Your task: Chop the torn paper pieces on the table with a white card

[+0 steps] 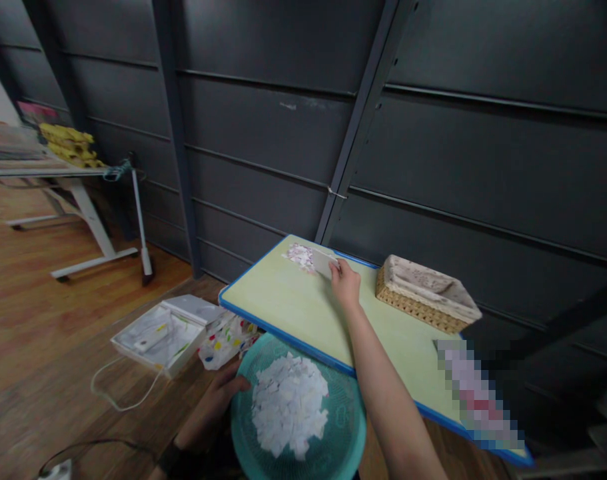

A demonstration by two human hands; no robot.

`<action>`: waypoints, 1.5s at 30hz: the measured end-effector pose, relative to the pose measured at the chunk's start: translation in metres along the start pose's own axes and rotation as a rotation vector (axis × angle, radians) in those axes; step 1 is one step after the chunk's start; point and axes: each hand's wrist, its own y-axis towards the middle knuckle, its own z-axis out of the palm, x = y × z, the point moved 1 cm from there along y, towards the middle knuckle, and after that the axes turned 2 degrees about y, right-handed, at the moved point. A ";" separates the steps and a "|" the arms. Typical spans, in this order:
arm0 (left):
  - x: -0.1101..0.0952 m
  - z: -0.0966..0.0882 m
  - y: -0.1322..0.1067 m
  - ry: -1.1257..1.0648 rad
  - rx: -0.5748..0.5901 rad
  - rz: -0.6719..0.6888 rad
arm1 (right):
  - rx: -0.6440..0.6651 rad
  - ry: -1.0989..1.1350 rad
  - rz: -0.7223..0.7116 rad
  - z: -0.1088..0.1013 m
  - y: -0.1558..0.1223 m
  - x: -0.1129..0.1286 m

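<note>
My right hand (346,281) reaches over the pale yellow tabletop (283,307) with blue edging. Its fingers are closed on a thin, flat greyish card (323,262). The card's far edge lies beside a small heap of paper scraps (300,256) near the back corner. Below the table's front edge, my left hand (226,387) grips the rim of a teal plastic basket (349,427), thumb over the edge. Inside the basket is a large pile of white paper pieces (290,403). What supports the basket underneath is hidden.
A cloth-lined woven basket (418,307) stands on the table's right part. At left on the wooden floor are an open white box (158,337) with a cord and a plastic bag with coloured spots (223,343). A dark panelled wall (263,120) rises behind.
</note>
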 end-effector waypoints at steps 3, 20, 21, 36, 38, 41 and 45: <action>0.001 -0.001 0.001 0.005 0.015 0.005 | -0.009 0.015 -0.003 0.001 0.002 -0.001; 0.000 0.000 0.001 0.042 -0.009 -0.016 | -0.010 -0.170 0.049 -0.014 0.006 0.002; -0.001 0.000 0.000 0.039 -0.008 -0.017 | 0.000 -0.165 0.042 -0.014 0.005 0.002; 0.002 -0.001 0.001 -0.003 0.009 -0.024 | -0.027 -0.241 0.156 -0.023 0.005 0.001; 0.001 0.000 0.001 -0.004 0.000 -0.033 | -0.039 -0.242 0.166 -0.023 0.006 0.001; 0.000 0.000 0.001 -0.016 0.003 -0.032 | -0.065 -0.231 0.168 -0.024 0.006 0.001; -0.001 0.000 0.001 -0.009 0.026 -0.025 | -0.042 -0.186 0.130 -0.023 0.006 0.001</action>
